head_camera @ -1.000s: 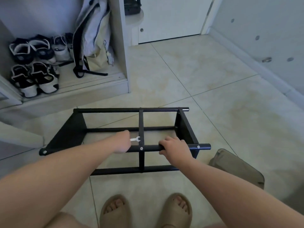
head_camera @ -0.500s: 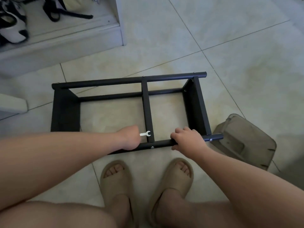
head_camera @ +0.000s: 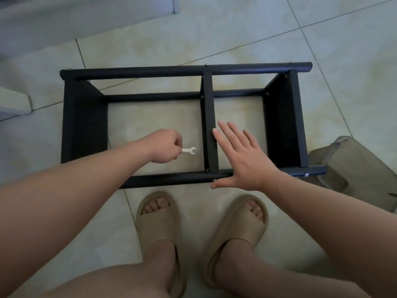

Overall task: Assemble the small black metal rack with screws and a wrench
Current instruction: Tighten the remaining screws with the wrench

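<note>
The black metal rack (head_camera: 137,72) stands on the tiled floor just in front of my feet, with two long top tubes, a centre crossbar (head_camera: 209,117) and two flat side panels. My left hand (head_camera: 164,148) hovers inside the left bay and pinches a small silver wrench (head_camera: 190,150) by its handle, jaw pointing right. My right hand (head_camera: 242,155) is spread flat with straight fingers over the right bay, above the near tube (head_camera: 171,179), holding nothing. A screw head (head_camera: 306,174) shows at the near tube's right end.
My two feet in tan slides (head_camera: 160,224) stand close against the rack's near side. A tan plastic container (head_camera: 354,168) lies on the floor at the right, touching the rack's corner. A white cabinet base (head_camera: 86,20) runs along the far left.
My right hand has let go of the near tube and opened flat above the rack. The left hand with the wrench has lifted off the tube. The view has tilted further down.
</note>
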Demonstrator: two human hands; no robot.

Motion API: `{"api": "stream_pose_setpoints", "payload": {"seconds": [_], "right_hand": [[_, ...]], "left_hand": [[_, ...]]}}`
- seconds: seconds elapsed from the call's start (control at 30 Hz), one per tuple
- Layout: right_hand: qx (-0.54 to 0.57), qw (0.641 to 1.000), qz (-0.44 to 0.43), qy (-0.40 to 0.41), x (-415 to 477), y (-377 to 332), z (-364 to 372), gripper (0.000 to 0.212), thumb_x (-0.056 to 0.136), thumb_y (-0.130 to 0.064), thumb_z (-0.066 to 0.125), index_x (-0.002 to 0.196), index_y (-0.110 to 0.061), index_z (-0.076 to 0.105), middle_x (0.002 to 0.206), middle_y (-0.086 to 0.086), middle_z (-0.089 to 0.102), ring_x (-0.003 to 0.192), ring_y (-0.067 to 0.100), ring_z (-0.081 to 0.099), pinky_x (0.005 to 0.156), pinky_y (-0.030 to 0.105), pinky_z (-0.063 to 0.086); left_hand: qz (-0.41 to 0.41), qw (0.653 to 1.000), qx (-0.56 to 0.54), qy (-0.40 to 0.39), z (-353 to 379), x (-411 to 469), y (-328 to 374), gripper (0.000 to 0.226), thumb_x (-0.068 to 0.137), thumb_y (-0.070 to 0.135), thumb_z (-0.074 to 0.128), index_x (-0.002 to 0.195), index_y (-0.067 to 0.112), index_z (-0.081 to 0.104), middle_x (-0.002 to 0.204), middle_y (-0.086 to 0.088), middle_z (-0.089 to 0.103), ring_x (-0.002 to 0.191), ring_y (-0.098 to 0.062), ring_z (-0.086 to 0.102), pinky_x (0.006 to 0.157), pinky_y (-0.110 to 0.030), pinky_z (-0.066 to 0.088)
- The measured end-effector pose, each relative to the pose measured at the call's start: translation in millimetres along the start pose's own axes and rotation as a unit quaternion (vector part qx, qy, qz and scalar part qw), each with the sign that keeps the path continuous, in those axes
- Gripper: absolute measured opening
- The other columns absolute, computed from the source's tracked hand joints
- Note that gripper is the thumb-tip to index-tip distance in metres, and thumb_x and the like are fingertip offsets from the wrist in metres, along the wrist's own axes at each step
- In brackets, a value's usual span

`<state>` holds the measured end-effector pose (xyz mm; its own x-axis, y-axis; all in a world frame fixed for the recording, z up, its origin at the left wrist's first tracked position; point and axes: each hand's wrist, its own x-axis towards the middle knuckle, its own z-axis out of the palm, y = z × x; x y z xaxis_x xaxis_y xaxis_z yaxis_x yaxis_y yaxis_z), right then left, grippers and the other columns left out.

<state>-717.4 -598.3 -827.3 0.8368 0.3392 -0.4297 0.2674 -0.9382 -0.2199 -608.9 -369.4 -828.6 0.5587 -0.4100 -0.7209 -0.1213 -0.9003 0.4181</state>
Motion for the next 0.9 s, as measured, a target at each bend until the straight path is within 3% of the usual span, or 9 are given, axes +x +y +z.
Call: {"api": "stream_pose_setpoints", "payload": {"seconds": [0.13,0.23,0.4,0.53,0.67,0.9], "right_hand": [[0.006,0.999,-0.034,0.016,10,9,8,0.131,0.07,-0.097,0.036,0.162,-0.018,-0.014,0.168,0.002,-0.022,0.155,0.021,-0.022,0.127,0.052,-0.001],[0.005,0.998,-0.049,0.049,12,12,14,0.129,0.073,-0.095,0.037,0.163,-0.013,-0.004,0.17,0.004,-0.014,0.157,0.022,-0.014,0.126,0.056,0.002],[0.005,0.996,-0.066,0.063,14,13,16,0.127,0.076,-0.092,0.042,0.163,-0.009,0.0,0.171,0.006,-0.009,0.157,0.022,-0.009,0.126,0.056,0.006],[0.003,0.993,-0.081,0.085,14,14,18,0.125,0.078,-0.089,0.046,0.162,-0.005,0.006,0.171,0.011,-0.003,0.158,0.026,-0.003,0.126,0.057,0.008],[0.014,0.989,-0.107,0.097,14,14,19,0.12,0.082,-0.083,0.049,0.161,-0.001,0.011,0.17,0.016,0.002,0.158,0.029,0.002,0.126,0.056,0.011],[0.028,0.986,-0.135,0.092,16,14,19,0.113,0.087,-0.078,0.047,0.16,0.002,0.014,0.169,0.018,0.004,0.158,0.03,0.003,0.127,0.052,0.009]], "left_hand": [[0.022,0.997,-0.074,-0.009,15,22,7,0.028,0.089,0.013,0.062,0.072,0.035,0.067,0.069,0.013,0.07,0.074,-0.008,0.065,0.069,-0.025,0.05],[0.032,0.986,-0.161,-0.017,25,29,6,0.027,0.088,0.01,0.063,0.078,0.034,0.072,0.066,0.012,0.072,0.067,-0.004,0.068,0.071,-0.021,0.052],[0.045,0.965,-0.252,-0.049,31,27,1,0.016,0.087,0.005,0.07,0.088,0.019,0.077,0.077,-0.001,0.076,0.078,-0.016,0.073,0.083,-0.031,0.058],[0.024,0.929,-0.363,-0.062,30,24,2,0.006,0.089,0.005,0.07,0.09,0.009,0.075,0.075,-0.005,0.073,0.073,-0.016,0.068,0.08,-0.03,0.059],[-0.011,0.881,-0.463,-0.094,32,23,1,0.006,0.093,0.011,0.066,0.091,0.01,0.071,0.076,-0.001,0.071,0.075,-0.012,0.067,0.082,-0.032,0.056],[-0.083,0.81,-0.572,-0.093,42,18,1,0.008,0.092,0.021,0.068,0.097,0.016,0.069,0.088,0.0,0.077,0.078,-0.01,0.073,0.068,-0.023,0.056]]}}
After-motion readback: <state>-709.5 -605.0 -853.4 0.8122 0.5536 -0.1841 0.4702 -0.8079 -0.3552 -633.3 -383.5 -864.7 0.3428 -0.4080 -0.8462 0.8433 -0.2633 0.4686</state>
